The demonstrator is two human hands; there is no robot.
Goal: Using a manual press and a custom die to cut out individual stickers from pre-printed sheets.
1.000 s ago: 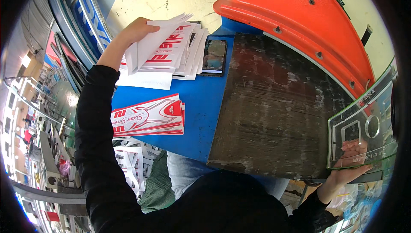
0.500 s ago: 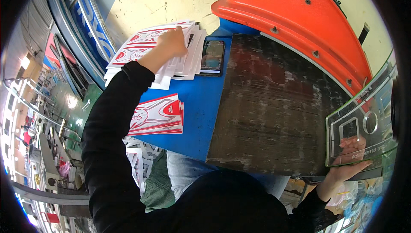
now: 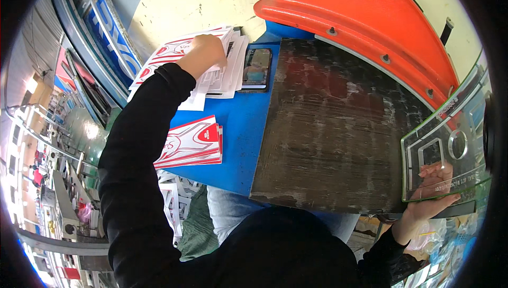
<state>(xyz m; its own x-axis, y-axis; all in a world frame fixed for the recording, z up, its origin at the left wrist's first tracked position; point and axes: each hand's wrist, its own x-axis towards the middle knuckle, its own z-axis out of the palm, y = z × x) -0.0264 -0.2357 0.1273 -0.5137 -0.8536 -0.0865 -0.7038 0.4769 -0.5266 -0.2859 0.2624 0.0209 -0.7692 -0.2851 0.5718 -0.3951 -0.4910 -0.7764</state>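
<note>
My left hand (image 3: 208, 53) rests at the right side of a stack of white sheets with red print (image 3: 174, 51), its fingers curled down. What lies between its fingertips is hidden. My right hand (image 3: 423, 207) grips the lower edge of a clear plastic template (image 3: 445, 174), which stands tilted up beside the dark board. Its fingers show through the plastic, and its thumb lies along the lower edge. The template has a round hole and a rectangular cutout. A smaller pile of red-and-white printed pieces (image 3: 191, 142) lies nearer me on the blue table (image 3: 235, 145).
A dark, scuffed board (image 3: 333, 129) covers the table's right half. Behind it curves a large orange machine body (image 3: 365, 18) with bolts. A phone (image 3: 256, 70) lies between the sheets and the board. Loose sheets (image 3: 172, 208) are below the table edge, beside my leg.
My left hand has drawn slightly toward me and left over the stack, its fingers more tucked under. The view has shifted a little. My right hand still holds the template.
</note>
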